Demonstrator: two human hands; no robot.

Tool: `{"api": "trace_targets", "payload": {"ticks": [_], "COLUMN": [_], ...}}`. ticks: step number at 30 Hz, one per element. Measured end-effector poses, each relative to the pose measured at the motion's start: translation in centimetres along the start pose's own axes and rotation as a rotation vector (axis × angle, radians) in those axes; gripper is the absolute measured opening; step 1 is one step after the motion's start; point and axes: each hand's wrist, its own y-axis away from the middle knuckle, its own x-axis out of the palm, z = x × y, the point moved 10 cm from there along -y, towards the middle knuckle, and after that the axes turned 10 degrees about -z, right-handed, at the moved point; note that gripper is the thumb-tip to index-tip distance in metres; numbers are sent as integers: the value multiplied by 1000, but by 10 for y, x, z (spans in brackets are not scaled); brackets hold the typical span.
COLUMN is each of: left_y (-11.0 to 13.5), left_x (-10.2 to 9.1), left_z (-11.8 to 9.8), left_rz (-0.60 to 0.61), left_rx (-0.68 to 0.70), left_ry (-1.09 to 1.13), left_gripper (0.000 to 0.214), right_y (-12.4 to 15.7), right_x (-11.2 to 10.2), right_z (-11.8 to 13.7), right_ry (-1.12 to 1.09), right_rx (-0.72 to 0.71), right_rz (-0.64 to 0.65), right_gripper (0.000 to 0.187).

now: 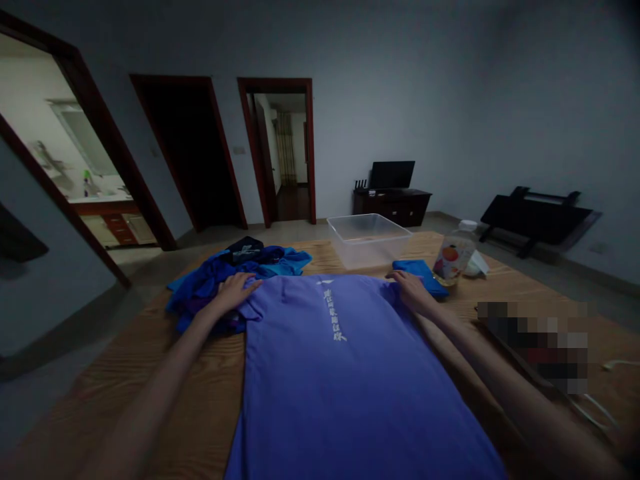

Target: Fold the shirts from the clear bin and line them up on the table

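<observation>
A purple T-shirt (325, 373) with white lettering lies spread flat on the wooden table (150, 373), its far end away from me. My left hand (235, 290) rests on the shirt's far left corner, at the sleeve, fingers curled onto the cloth. At the far right corner my right hand (407, 288) lies on the shirt in the same way. Both arms reach forward along the shirt's sides.
A pile of blue clothes (235, 267) lies beyond my left hand. A clear plastic bin (370, 237) stands behind the shirt, a folded blue cloth (420, 275) and a plastic bottle (454, 257) to its right. A white cable (595, 407) trails at the right edge.
</observation>
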Motion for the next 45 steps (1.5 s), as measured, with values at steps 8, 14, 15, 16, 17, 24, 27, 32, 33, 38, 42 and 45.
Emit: {"api": "trace_targets", "payload": {"ticks": [8,14,15,16,17,24,27,32,33,38,42,45], "left_y": [-8,-5,-7,-8,-9,-13,-12,-10,-10,-8,-7,-6], "left_x": [51,66,66,65,65,69,70,66,64,54,49,43], "left_z": [-73,-58,-54,-50,-47,-35,-32,-28,-28,-31,-43,-47], "left_rz": [-97,-152,-160,-169,-179,-230,-246,-279,-289,-348,-345,-355], "left_rx": [142,161,161,157,148,103,93,61,54,63,137,159], "left_ry": [-54,-54,-51,-48,-46,-27,-16,16,25,83,105,124], "left_gripper": [53,47,46,45,43,37,35,29,28,36,30,29], "right_y": [-27,-20,-20,-19,-19,-16,-17,-15,-14,-13,-14,-14], "right_x": [62,55,51,47,43,31,28,30,30,27,26,24], "right_z": [32,10,4,-3,-8,-10,-8,-13,-13,-7,-4,-10], "right_ry": [22,42,51,64,80,129,116,77,69,38,39,55], "right_rx": [1,-4,7,23,43,69,85,142,149,107,79,131], "right_rz": [57,-13,-34,-60,-86,-171,-201,-220,-221,-224,-211,-233], "right_gripper": [48,41,38,36,35,23,25,27,28,34,27,30]}}
